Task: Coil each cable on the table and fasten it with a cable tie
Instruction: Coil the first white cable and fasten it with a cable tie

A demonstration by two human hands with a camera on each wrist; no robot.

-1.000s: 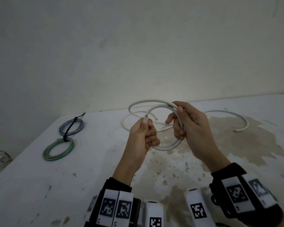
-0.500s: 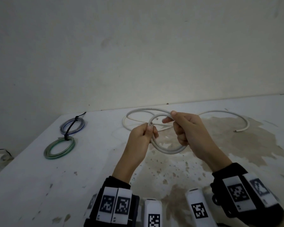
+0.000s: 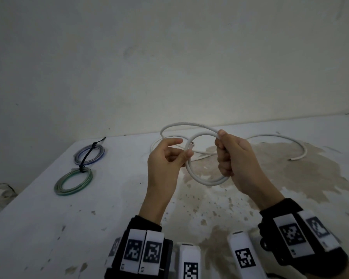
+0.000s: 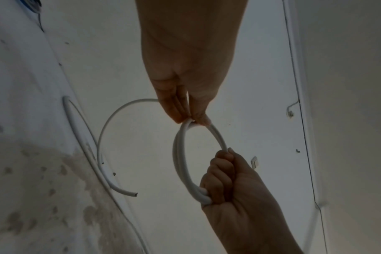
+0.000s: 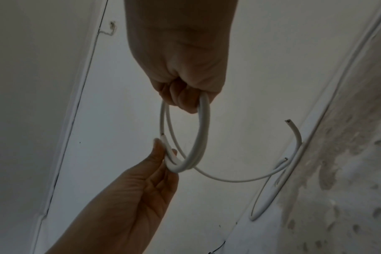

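Note:
A thick white cable (image 3: pixel 206 181) is partly wound into a small double loop held above the table (image 3: pixel 48 228). My left hand (image 3: pixel 184 156) pinches the loop's left side near the cut cable end (image 3: pixel 191 146), with its index finger stretched out free. My right hand (image 3: pixel 223 150) grips the right side in a fist. The left wrist view shows the left hand (image 4: pixel 190 120) pinching the loop (image 4: pixel 178 154) and the right hand (image 4: pixel 220 180) below it. In the right wrist view the right hand (image 5: pixel 185 101) clasps the loop (image 5: pixel 201 137) and the left hand (image 5: pixel 165 154) pinches its lower part. The uncoiled cable tail (image 3: pixel 298 146) lies on the table.
At the table's far left lie a blue coil (image 3: pixel 98 158) and a green coil (image 3: pixel 74 182), joined by a black cable tie (image 3: pixel 87 156). A brown stain (image 3: pixel 310 168) covers the table's right part. The wall stands close behind the table.
My right hand has turned and closed into a fist round the loop, which is now tighter. The left index finger has lifted off the cable while the thumb keeps its pinch.

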